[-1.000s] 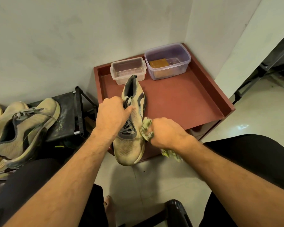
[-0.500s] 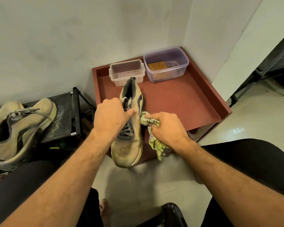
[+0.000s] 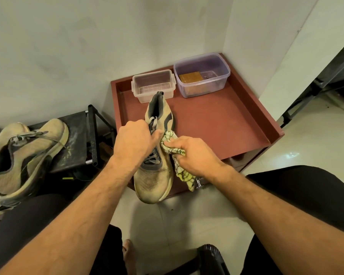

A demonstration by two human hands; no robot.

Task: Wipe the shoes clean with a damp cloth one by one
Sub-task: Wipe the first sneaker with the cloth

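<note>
Gripping a grimy tan shoe, the left hand steadies it; right hand fingers clutch a yellow-green cloth.

Dim warm light, floor glare, wide-angle distortion

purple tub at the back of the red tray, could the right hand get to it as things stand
Probably yes: the purple tub stands open-topped, with bare red tray before it. But the right hand grips the cloth against the shoe.
</note>
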